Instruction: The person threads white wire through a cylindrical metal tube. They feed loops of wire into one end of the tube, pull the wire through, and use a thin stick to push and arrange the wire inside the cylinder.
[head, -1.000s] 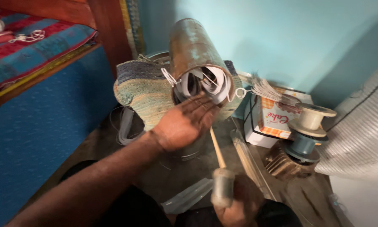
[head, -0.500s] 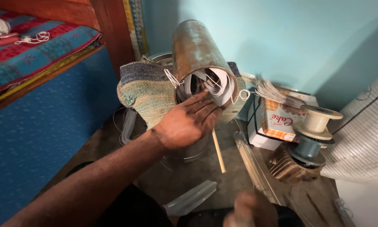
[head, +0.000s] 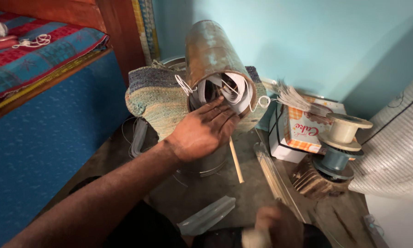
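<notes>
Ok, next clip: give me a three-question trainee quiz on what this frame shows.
1. True or false: the left hand rests its fingers on the open mouth of the rusty metal cylinder.
2. What fills the cylinder's mouth? A) rolled white sheets B) green leaves C) water
3. Fill in: the pale empty spool stands to the ____ of the cylinder in the picture.

Key
1. True: the fingertips lie against the rim and the sheets.
2. A.
3. Right. The right hand, blurred at the bottom edge, seems to grip something pale; what it is cannot be told.
</notes>
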